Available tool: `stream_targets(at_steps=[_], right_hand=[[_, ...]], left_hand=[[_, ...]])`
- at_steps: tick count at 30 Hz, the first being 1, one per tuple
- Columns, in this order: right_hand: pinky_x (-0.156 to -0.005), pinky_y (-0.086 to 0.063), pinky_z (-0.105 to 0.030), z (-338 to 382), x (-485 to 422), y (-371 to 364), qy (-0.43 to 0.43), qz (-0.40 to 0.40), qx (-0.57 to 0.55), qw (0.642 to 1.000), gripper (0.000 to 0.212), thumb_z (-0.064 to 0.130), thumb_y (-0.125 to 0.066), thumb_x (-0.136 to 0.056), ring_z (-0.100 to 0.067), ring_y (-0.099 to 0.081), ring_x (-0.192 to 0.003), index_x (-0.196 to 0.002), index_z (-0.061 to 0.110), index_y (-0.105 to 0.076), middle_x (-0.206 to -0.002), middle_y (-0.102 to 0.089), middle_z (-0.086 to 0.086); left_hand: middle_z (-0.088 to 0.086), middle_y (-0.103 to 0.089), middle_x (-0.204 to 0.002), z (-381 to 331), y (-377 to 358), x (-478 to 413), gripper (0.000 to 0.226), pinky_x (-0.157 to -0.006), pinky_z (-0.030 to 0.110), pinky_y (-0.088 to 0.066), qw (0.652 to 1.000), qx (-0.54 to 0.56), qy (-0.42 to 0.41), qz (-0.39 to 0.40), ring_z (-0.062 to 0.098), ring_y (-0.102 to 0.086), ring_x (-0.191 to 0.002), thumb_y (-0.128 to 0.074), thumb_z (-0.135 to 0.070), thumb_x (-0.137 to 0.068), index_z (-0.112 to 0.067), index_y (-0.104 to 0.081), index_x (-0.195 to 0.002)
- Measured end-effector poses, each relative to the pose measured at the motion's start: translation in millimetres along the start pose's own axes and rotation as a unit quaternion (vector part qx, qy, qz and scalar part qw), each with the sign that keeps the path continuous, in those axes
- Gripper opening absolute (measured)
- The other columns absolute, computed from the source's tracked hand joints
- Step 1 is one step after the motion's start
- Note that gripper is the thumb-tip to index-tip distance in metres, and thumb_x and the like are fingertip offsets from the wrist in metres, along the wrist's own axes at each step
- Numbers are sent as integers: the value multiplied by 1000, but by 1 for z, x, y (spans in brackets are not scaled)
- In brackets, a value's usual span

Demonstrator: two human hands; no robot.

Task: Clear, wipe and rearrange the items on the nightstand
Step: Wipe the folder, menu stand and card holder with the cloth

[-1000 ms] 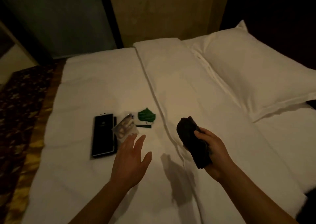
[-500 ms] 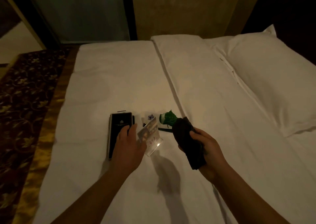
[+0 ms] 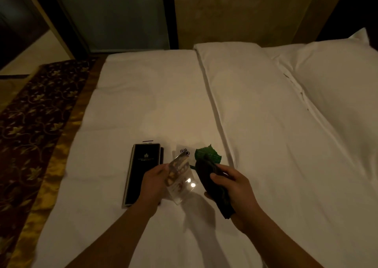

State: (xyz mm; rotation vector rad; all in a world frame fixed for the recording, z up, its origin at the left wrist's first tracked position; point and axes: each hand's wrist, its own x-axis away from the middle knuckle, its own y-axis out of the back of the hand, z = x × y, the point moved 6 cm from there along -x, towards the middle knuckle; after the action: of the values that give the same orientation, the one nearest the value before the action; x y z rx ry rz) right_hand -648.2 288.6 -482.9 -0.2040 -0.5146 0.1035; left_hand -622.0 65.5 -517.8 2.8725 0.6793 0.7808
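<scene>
1. Left hand (image 3: 152, 182) closed on a clear acrylic sign holder with a printed card inside (image 3: 181, 178), fingers clamped along its left edge, thumb side hidden behind the sheet.
2. Holder lifted off the white bed sheet (image 3: 143, 108), tilted, long axis running from its top corner up and away from the fingers down toward the lower right; two bright glints near its lower half.
3. Right hand (image 3: 231, 188) wrapped around a dark folded cloth (image 3: 212, 182), fingers curled over its upper face and thumb pressed on the near side, clamped tight.
4. Cloth long axis running diagonally, upper end pointing away toward the far left of the fingers, lower end hanging past the heel of the palm toward the lower right.
5. Just beyond the cloth's upper end, a green leaf-shaped ornament (image 3: 207, 155) flat on the sheet, tip pointing away.
6. Between the two sets of fingertips and slightly beyond, a small white card with a dark crown emblem (image 3: 184, 151), partly covered by the holder.
7. Left of the left fingers, a long black rectangular folder with a small pale logo (image 3: 141, 165) flat on the sheet, long axis running away from the person, near end partly under the left wrist.
8. Far right, a white pillow (image 3: 337, 79); far left, a dark patterned bed runner with a gold border (image 3: 30, 124).
</scene>
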Motion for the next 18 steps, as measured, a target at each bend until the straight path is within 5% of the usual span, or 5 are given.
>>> stream_targets(at_steps=[4, 6, 9, 14, 18], right_hand=[[-59, -58, -33, 14, -7, -19, 119, -7, 88, 989, 35, 8, -67, -86, -30, -71, -78, -101, 38, -74, -83, -75, -3], [-70, -56, -23, 21, -9, -36, 190, -3, 165, 968, 40, 7, -63, -87, -12, -70, -86, -114, 37, -70, -95, -75, 7], [-96, -47, -25, 21, -5, -68, 285, 5, 369, 885, 52, 5, -56, -89, -16, -55, -113, -136, 27, -55, -136, -59, 6], [-102, -45, -34, -20, 26, -100, 333, 44, 541, 771, 54, 16, -65, -87, -26, -49, -122, -137, 32, -53, -149, -46, 7], [-74, -52, -28, -12, 21, -71, 316, -23, 566, 761, 50, 12, -64, -85, -18, -53, -95, -131, 30, -58, -141, -55, 7]], left_hand=[[-6, -79, -82, -14, -2, 5, 36, -67, 26, -56, 998, 60, -11, 6, 11, -75, -78, -60, -26, -98, -42, -80, -73], [-5, -79, -81, -22, -3, 9, 38, -63, 25, -57, 996, 81, -11, 21, 10, -75, -75, -56, -22, -100, -36, -81, -74], [2, -80, -83, -32, -5, 13, 29, -57, 22, -56, 994, 92, 6, 57, 12, -75, -74, -50, -15, -102, -19, -78, -94], [14, -78, -93, -47, -3, 9, 31, -60, 32, -56, 980, 173, 78, 60, 24, -74, -80, -48, -24, -101, -8, -74, -101], [15, -75, -99, -58, 11, 5, 24, -68, 36, -57, 986, 153, 54, 35, 25, -70, -80, -49, -20, -102, -9, -68, -111]])
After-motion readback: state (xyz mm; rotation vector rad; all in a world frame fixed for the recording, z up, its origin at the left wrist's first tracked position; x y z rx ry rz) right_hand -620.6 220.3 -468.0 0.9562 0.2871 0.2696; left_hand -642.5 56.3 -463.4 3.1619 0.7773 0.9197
